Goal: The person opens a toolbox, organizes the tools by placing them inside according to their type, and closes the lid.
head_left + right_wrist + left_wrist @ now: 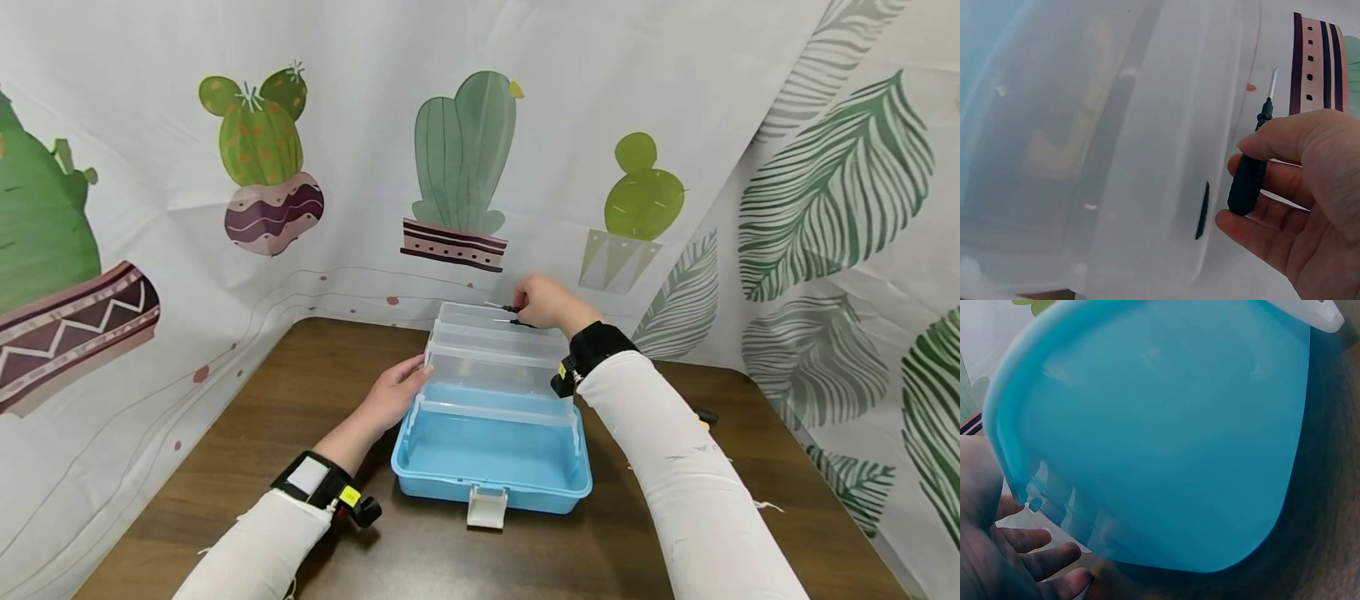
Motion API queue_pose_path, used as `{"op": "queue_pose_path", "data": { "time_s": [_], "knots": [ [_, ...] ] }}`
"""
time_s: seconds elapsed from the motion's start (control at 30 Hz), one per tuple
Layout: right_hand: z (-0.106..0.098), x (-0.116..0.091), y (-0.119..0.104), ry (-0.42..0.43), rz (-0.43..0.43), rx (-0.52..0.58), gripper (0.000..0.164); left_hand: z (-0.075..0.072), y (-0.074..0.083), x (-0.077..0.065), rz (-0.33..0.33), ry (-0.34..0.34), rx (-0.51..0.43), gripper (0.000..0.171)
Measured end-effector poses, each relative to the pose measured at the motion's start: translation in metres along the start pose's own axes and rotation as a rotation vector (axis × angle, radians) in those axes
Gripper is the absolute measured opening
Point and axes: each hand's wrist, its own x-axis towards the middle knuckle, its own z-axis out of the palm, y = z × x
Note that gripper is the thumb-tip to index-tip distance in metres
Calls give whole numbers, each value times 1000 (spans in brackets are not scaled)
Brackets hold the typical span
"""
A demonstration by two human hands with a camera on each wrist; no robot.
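A light blue toolbox (491,498) stands on the table with its translucent trays (495,373) raised toward the back. My right hand (547,302) is above the topmost tray, pinching a small black-handled screwdriver (1249,181) between thumb and fingers. The screwdriver's metal shaft points left in the head view. Just below it, a second dark, slim shape (517,322) with a light tip shows at the tray. My left hand (390,396) holds the trays' left edge, thumb in front. Several of its fingers (1050,561) show beside the box in the left wrist view.
A white latch (487,507) hangs open at the box's front. On the brown table (315,367), a black and yellow object (705,418) peeks out past my right sleeve. Behind the table hangs a white cloth (360,108) printed with cacti and leaves.
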Motion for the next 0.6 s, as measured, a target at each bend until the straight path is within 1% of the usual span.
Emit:
{"op": "queue_pose_path", "data": {
  "time_s": [0.13,0.3,0.47,0.6],
  "knots": [
    [6,3,1,-24,20,21,11,-1,1,0,4,0,2,69],
    [11,3,-2,-30,24,20,12,0,0,-1,4,-2,4,70],
    [18,7,1,-35,37,16,13,1,0,-1,-1,-6,-2,69],
    [20,9,2,-41,27,13,13,1,2,-1,-2,-2,-5,68]
  ]
}}
